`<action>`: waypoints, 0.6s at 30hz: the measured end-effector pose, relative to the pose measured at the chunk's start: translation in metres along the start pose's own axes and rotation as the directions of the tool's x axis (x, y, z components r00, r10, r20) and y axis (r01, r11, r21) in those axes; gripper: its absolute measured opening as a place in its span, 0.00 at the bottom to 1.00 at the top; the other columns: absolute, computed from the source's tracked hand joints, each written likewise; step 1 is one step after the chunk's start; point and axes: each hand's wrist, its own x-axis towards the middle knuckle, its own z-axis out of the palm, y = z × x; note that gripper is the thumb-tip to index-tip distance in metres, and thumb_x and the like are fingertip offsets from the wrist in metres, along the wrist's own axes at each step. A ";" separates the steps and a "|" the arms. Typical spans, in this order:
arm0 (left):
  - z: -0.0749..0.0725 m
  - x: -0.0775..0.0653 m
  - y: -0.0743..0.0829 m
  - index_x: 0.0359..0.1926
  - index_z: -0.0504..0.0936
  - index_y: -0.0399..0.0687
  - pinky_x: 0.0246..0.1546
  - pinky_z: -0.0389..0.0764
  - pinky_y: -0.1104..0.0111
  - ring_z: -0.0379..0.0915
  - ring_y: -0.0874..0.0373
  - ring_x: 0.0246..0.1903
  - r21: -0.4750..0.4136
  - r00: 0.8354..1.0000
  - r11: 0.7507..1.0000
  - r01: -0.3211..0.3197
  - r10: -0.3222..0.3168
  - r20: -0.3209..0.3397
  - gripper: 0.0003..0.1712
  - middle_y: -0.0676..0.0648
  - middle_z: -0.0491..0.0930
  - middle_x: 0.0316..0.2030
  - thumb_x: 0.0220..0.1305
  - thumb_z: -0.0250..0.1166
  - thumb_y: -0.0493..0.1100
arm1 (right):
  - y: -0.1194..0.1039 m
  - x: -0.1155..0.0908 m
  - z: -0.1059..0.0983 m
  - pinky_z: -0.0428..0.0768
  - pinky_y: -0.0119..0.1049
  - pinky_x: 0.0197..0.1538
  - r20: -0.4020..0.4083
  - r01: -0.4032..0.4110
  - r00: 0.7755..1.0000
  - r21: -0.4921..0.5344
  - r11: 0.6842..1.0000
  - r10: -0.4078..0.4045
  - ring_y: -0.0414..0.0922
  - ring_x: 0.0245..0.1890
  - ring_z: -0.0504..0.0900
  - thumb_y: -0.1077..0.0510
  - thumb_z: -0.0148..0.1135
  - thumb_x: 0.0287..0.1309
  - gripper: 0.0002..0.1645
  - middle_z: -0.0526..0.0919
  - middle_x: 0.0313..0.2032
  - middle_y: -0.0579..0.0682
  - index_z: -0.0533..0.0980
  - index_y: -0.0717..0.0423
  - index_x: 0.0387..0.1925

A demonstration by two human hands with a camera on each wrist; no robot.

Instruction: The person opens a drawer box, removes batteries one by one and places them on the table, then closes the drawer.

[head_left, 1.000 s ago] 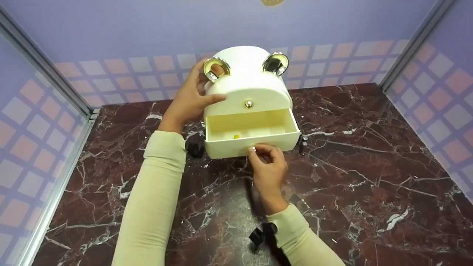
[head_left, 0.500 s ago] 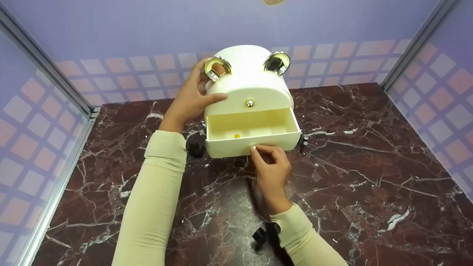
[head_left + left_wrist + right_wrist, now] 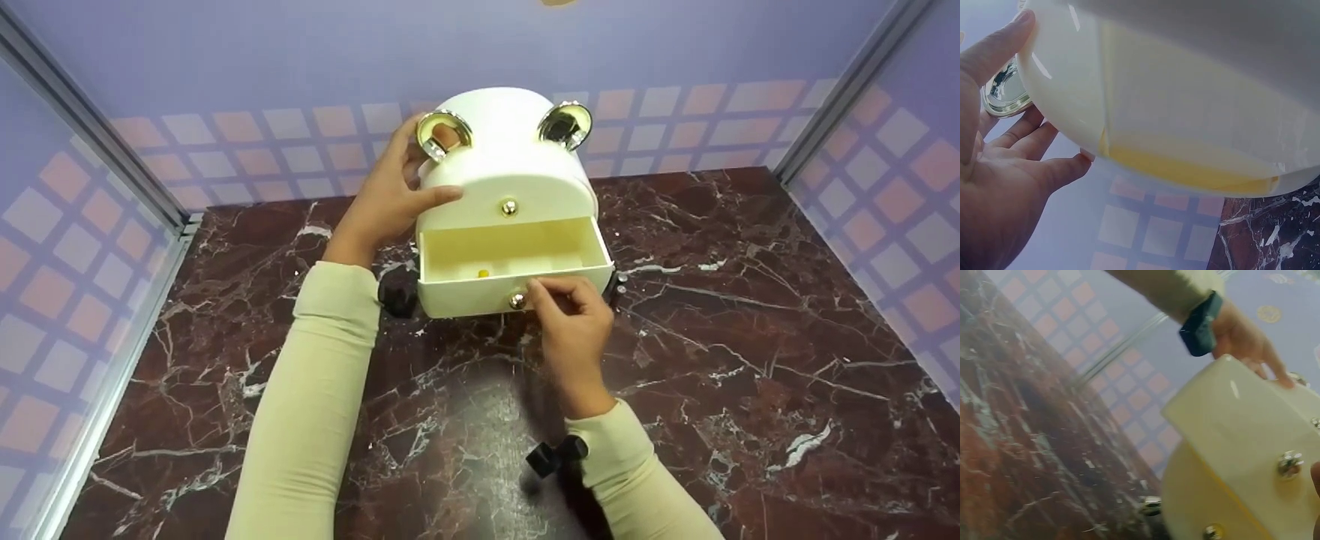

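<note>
A white drawer box with two gold ears stands near the back wall. Its lower drawer is pulled out; the upper one is closed. A small yellow piece shows inside the lower drawer. My left hand grips the box's left side, thumb on the front and fingers behind the left ear. My right hand has loosely curled fingers, with fingertips at the drawer front just right of its round gold knob. In the right wrist view the knob is clear of the fingers.
A dark red marble tabletop lies under the box. Purple walls with checkered bands rise behind and at both sides. Black wrist mounts sit at both cuffs. Gold feet show under the box in the right wrist view.
My right hand has let go of the lower drawer's knob and shifted up and right along the drawer front. The left hand keeps its grip; the drawer stays pulled out.
</note>
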 end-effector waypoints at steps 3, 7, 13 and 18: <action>0.001 0.000 0.001 0.76 0.45 0.59 0.63 0.75 0.64 0.59 0.57 0.70 0.001 1.000 1.000 -0.001 0.001 -0.004 0.62 0.47 0.62 0.71 0.49 0.76 0.40 | -0.006 0.006 -0.002 0.85 0.30 0.33 0.020 0.016 1.000 0.047 0.999 -0.017 0.40 0.27 0.81 0.69 0.71 0.48 0.06 0.81 0.27 0.50 0.82 0.71 0.27; 0.000 0.000 0.001 0.76 0.46 0.59 0.61 0.77 0.64 0.62 0.58 0.69 0.003 1.000 1.000 -0.003 0.003 -0.004 0.61 0.47 0.65 0.68 0.49 0.76 0.39 | -0.014 0.014 -0.003 0.86 0.33 0.37 0.079 0.009 0.997 0.109 0.994 -0.018 0.41 0.28 0.82 0.70 0.71 0.47 0.05 0.81 0.28 0.52 0.81 0.71 0.26; 0.000 -0.002 0.002 0.76 0.46 0.57 0.61 0.76 0.63 0.63 0.58 0.68 0.006 1.000 1.000 -0.013 0.013 0.002 0.60 0.46 0.66 0.66 0.50 0.76 0.40 | -0.026 0.029 -0.003 0.86 0.33 0.39 0.166 0.027 0.985 0.133 0.991 -0.049 0.43 0.30 0.82 0.70 0.72 0.45 0.04 0.83 0.28 0.53 0.83 0.62 0.26; 0.000 -0.003 0.002 0.75 0.47 0.58 0.61 0.76 0.63 0.63 0.58 0.67 0.004 1.000 1.000 -0.011 0.011 0.000 0.59 0.46 0.67 0.66 0.50 0.76 0.40 | -0.032 0.040 -0.002 0.86 0.36 0.41 0.234 0.066 0.968 0.123 0.990 -0.094 0.45 0.32 0.83 0.68 0.72 0.47 0.04 0.84 0.29 0.52 0.83 0.63 0.27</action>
